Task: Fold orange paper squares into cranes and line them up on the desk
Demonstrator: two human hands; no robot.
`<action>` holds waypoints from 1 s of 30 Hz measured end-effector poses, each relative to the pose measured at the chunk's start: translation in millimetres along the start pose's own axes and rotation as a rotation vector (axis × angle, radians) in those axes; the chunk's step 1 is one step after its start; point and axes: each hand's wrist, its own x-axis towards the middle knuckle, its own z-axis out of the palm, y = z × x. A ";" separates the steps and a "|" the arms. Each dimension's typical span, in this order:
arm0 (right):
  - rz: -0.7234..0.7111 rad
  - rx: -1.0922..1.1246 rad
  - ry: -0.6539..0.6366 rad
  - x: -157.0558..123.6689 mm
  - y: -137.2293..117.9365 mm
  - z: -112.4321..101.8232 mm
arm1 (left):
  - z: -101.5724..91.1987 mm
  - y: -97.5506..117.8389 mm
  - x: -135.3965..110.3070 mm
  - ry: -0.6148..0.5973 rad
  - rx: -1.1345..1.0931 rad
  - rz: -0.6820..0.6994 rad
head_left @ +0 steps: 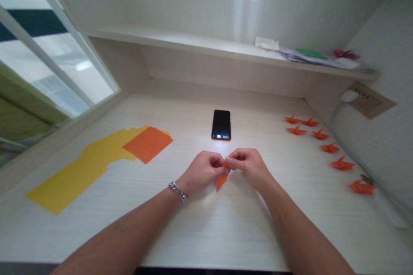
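Note:
A small folded piece of orange paper (222, 180) is pinched between my two hands above the middle of the desk. My left hand (206, 169), with a chain bracelet at the wrist, grips it from the left with thumb and bent fingers. From the right, my right hand (248, 164) pinches its upper end, the fingertips of both hands meeting there. The paper's lower part hangs down as a narrow point; its upper part is mostly hidden by my fingers.
A black phone (221, 124) lies beyond my hands. Yellow sheets (69, 182) and orange square sheets (148, 144) spread at left. Several orange paper cranes (342, 163) line the right side, near a cable (355, 154). A shelf (193, 43) with papers (303, 55) crosses the back.

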 end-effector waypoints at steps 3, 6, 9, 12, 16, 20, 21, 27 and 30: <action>-0.023 0.008 0.006 0.1 0.3 1.0 | -1.1 1.4 0.0 -0.006 -0.035 -0.007; -0.027 0.019 -0.020 0.7 0.6 2.0 | -1.8 2.3 0.2 -0.007 -0.061 -0.025; -0.016 0.067 -0.019 1.3 -0.9 1.5 | -2.0 3.1 0.4 0.009 -0.078 -0.042; -0.001 0.063 -0.026 2.1 -2.1 -0.9 | -1.5 3.3 0.3 0.019 -0.086 -0.074; -0.068 -0.124 -0.005 3.8 0.1 -3.0 | -0.1 2.7 0.4 0.035 -0.124 -0.071; -0.069 -0.118 0.105 5.5 3.9 -1.6 | 2.6 2.1 1.8 -0.027 -0.262 -0.063; -0.067 -0.095 0.119 5.7 4.5 -0.9 | 3.4 1.6 2.2 -0.038 -0.296 -0.072; -0.110 -0.029 0.102 5.5 4.6 1.9 | 4.7 -1.5 2.8 -0.019 -0.266 -0.087; -0.144 -0.015 0.226 7.5 5.6 0.2 | 1.0 -1.0 4.7 0.002 -0.254 -0.057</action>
